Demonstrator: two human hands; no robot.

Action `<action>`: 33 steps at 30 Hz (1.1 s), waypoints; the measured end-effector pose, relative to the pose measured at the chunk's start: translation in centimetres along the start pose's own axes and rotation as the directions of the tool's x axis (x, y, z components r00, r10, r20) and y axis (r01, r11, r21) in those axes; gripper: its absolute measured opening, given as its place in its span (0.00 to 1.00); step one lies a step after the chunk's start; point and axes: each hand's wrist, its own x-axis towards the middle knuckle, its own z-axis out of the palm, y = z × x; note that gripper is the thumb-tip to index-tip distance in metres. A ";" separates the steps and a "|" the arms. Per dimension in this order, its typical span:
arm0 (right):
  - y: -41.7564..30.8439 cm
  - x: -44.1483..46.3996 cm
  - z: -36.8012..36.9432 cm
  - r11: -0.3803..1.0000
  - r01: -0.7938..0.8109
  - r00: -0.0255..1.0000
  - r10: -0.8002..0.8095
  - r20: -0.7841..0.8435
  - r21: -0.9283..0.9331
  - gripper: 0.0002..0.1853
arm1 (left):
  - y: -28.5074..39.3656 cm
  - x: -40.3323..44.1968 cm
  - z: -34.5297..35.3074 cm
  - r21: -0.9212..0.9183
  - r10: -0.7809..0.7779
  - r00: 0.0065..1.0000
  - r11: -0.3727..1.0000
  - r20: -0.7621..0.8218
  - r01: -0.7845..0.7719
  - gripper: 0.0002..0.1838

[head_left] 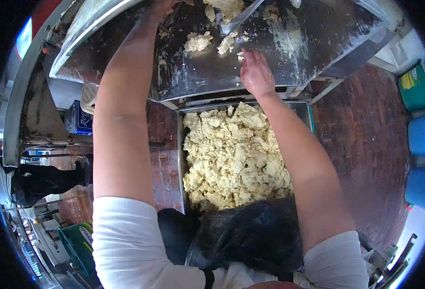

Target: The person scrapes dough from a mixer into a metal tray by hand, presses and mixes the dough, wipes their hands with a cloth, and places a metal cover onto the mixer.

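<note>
My right hand (pixel 257 73) lies on the dark metal table (pixel 193 72), fingers extended forward beside a small bit of dough. My left arm stretches up to the top edge of the view; the left hand's fingers are hidden or cut off there. Torn pale dough pieces (pixel 198 42) are scattered over the tabletop, with a larger lump (pixel 227 9) at the top. A flat metal tool (pixel 244 16) lies among them. Below the table edge, a metal bin (pixel 180 159) holds a heap of crumbly dough (pixel 236 149).
Blue tubs (pixel 420 135) and a green container (pixel 414 86) stand on the right. At the left are a blue tin (pixel 79 119) and a person in dark trousers (pixel 46 182). Another green container (pixel 77 245) is at the lower left. Reddish flooring (pixel 361 139) surrounds the bin.
</note>
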 end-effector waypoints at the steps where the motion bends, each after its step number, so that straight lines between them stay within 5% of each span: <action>1: -0.2 -0.1 0.0 1.000 0.001 1.000 -0.001 0.004 0.013 0.27 | -0.1 -0.8 -0.4 -0.040 -0.032 0.999 0.999 -0.041 0.030 0.29; 10: 0.4 0.2 0.7 0.998 0.056 0.998 -0.056 0.004 0.005 0.27 | 0.6 -8.6 1.1 -0.326 -0.359 0.895 0.907 -0.264 0.267 0.30; 25: 0.1 0.0 0.3 0.998 0.057 0.998 -0.058 -0.028 -0.009 0.26 | 0.7 -9.9 6.4 -0.190 -0.300 0.942 0.926 0.153 0.325 0.31; 33: 0.7 0.0 1.2 0.996 0.075 0.997 -0.076 -0.023 -0.045 0.27 | -3.1 -10.9 11.9 -0.200 -0.292 0.850 0.890 0.438 0.409 0.33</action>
